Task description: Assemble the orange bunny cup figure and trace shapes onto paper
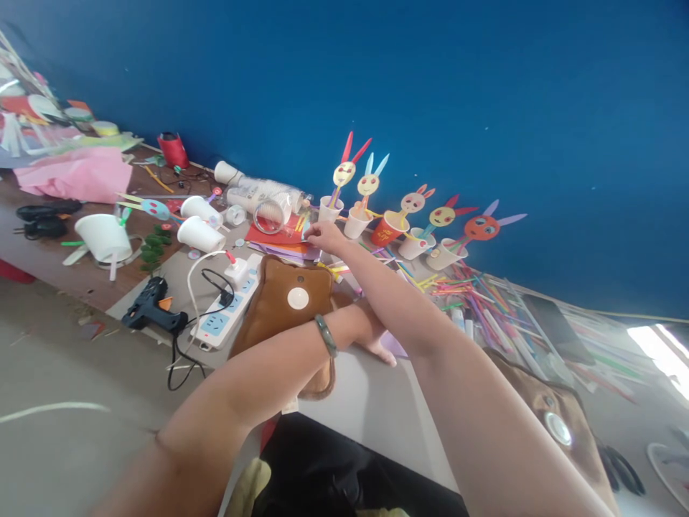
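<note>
My right hand (324,234) reaches far across the table to a stack of red and purple paper sheets (280,240), its fingers pinched on a small pale piece at the stack's edge. My left hand (375,337) lies low on the table beside a brown pouch (285,301) with a white round disc; most of its fingers are hidden behind my right forearm. A dark bangle (326,334) circles my left wrist. Paper cups with rabbit-faced sticks (371,208) stand in a row by the blue wall.
A white power strip (229,305) with a plugged cable and a black glue gun (151,305) lie left of the pouch. White cups (199,233), a clear cup sleeve (269,201), pink paper (80,176) and a red spool (172,149) crowd the left. Coloured sticks (484,301) spread at right.
</note>
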`<state>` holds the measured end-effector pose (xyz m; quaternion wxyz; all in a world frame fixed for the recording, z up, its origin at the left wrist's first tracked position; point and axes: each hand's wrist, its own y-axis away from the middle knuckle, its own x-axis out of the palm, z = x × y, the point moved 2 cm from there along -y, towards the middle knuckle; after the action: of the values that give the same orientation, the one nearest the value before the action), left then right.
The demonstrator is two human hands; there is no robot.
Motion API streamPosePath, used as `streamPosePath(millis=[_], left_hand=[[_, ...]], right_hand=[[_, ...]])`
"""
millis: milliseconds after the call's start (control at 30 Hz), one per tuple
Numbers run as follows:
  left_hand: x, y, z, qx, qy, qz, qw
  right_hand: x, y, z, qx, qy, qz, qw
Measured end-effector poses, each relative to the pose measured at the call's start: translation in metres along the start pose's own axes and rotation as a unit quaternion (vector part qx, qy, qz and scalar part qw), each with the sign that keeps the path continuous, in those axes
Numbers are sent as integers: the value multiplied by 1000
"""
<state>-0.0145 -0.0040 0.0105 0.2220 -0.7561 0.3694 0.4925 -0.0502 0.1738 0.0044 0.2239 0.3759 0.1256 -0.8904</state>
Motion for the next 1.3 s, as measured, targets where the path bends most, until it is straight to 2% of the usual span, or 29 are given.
streamPosePath(millis=[100,200,267,333,467,667,767,933,1067,1167,1300], left_hand=[[-2,2,-1,6,-2,-8,1000],[-4,4,-2,11,-5,0,1000],[-2,3,-1,14,-6,-1,1000],[1,2,1,19,-4,-6,1000],[8,-1,5,23,0,0,1000],[5,2,3,26,2,-7,1000],[1,4,1,23,-3,10,1000],[0,3,0,32,-11,8,999],[1,2,1,35,-9,3,999],[-2,4,-1,36,-1,13,999],[-6,7,-2,15,4,21,1000]], right_hand=[[3,0,-2,1,-110,-8,994],[9,-2,-1,-20,-249,-8,968],[12,-3,0,-43,-286,-7,957],[14,-2,2,-57,-273,-17,960],[14,2,6,-65,-181,-33,981],[6,10,16,-42,-95,-63,993],[3,11,21,-40,-114,-73,990],[6,11,27,-23,-184,-47,982],[8,10,28,-27,-189,-45,981],[9,11,28,-55,-122,-65,989],[11,15,31,-75,33,-117,990]])
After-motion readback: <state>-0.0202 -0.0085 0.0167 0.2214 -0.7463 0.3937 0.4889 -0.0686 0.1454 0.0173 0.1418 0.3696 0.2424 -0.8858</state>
